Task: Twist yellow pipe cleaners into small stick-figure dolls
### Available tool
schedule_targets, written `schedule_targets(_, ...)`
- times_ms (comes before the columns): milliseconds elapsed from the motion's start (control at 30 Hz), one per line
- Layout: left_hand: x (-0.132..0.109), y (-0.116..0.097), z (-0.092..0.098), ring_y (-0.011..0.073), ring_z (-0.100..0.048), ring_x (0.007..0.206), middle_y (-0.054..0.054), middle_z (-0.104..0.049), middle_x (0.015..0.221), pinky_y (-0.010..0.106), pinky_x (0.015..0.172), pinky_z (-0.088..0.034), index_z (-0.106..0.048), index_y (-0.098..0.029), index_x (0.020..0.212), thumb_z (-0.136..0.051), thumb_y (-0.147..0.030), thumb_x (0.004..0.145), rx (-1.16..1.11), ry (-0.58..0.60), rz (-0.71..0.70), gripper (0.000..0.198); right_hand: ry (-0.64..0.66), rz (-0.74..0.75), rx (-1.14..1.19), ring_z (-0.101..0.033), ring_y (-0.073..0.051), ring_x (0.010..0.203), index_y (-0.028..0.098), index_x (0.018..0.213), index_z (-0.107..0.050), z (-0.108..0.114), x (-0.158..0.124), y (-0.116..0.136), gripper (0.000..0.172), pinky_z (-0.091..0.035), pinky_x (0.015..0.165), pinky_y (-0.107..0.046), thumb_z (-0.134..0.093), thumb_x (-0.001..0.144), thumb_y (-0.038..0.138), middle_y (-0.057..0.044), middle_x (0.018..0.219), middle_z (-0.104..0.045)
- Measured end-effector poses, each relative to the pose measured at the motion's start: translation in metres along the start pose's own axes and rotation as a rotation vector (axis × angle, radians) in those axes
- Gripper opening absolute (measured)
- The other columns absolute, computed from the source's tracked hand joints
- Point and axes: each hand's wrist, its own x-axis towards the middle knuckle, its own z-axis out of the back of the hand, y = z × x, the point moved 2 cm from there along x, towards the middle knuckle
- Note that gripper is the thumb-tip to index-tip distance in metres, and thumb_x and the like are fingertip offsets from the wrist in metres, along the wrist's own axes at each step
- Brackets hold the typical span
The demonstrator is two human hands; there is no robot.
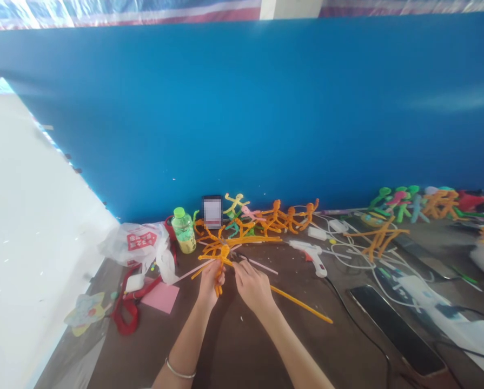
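An orange pipe-cleaner figure (pixel 224 254) with a round head stands upright in my left hand (pixel 212 281), whose fingers are wrapped round its lower part. My right hand (pixel 250 282) is closed on the figure's arm at its right side. From beneath my right hand, a long orange pipe cleaner (pixel 302 304) runs out to the right across the dark table (pixel 233 351). Beyond my hands lies a bundle of orange pipe cleaners (pixel 262 239), with several finished orange figures (pixel 277 213) behind it.
A green-capped bottle (pixel 184 231), plastic bag (pixel 132 243), red ribbon (pixel 127 319) and pink paper (pixel 163 297) are at left. A glue gun (pixel 312 256), white cables (pixel 339 251), black phone (pixel 396 328) and power strip (pixel 448 313) are at right. A blue panel (pixel 242 119) stands behind.
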Motion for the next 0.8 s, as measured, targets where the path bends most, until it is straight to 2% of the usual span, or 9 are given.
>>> schedule_targets(200, 0.0, -0.001, -0.001, -0.0002, -0.031, 0.037, -0.003, -0.052, 0.059, 0.015, 0.036, -0.017, -0.049, -0.015, 0.071, -0.068, -0.039, 0.064, -0.038, 0.046, -0.019, 0.031, 0.022, 0.007, 0.006, -0.058, -0.013, 0.062, 0.018, 0.097, -0.06, -0.004, -0.002, 0.0, 0.027, -0.038, 0.052, -0.022, -0.039, 0.082, 0.009, -0.005, 0.077, -0.063)
schedule_targets(333, -0.001, -0.001, -0.002, 0.0003, -0.031, 0.039, -0.002, -0.052, 0.062, 0.016, 0.037, -0.018, -0.049, -0.014, 0.07, -0.064, -0.04, 0.068, -0.029, 0.074, -0.062, 0.03, -0.024, 0.009, -0.003, -0.058, -0.017, 0.078, 0.016, 0.096, -0.06, -0.006, -0.002, 0.004, 0.027, -0.043, 0.064, -0.025, -0.039, 0.082, 0.008, -0.008, 0.086, -0.062)
schedule_targets(433, -0.002, 0.001, -0.002, 0.001, -0.033, 0.04, -0.003, -0.05, 0.061, 0.016, 0.038, -0.02, -0.05, -0.014, 0.07, -0.065, -0.039, 0.069, -0.015, 0.07, -0.088, 0.029, -0.06, 0.036, -0.036, -0.056, -0.019, 0.081, 0.018, 0.099, -0.061, -0.006, -0.002, 0.008, 0.027, -0.043, 0.068, -0.029, -0.042, 0.083, 0.009, -0.009, 0.09, -0.06)
schedule_targets(667, -0.001, 0.005, -0.001, 0.0027, -0.033, 0.04, -0.005, -0.042, 0.052, 0.017, 0.041, -0.024, -0.05, -0.015, 0.068, -0.064, -0.039, 0.07, -0.021, 0.061, -0.088, 0.028, -0.078, 0.102, -0.065, -0.055, -0.017, 0.071, 0.02, 0.103, -0.061, -0.013, -0.006, 0.013, 0.029, -0.043, 0.062, -0.029, -0.041, 0.085, 0.011, -0.008, 0.084, -0.061)
schedule_targets(800, -0.002, 0.004, -0.002, 0.0049, -0.042, 0.045, -0.004, -0.047, 0.055, 0.018, 0.045, -0.03, -0.051, -0.017, 0.072, -0.067, -0.036, 0.067, -0.058, 0.037, -0.085, 0.025, -0.054, 0.165, -0.01, -0.059, -0.017, 0.074, 0.018, 0.109, -0.059, -0.023, -0.011, 0.012, 0.033, -0.048, 0.062, -0.027, -0.037, 0.087, 0.01, -0.009, 0.087, -0.062)
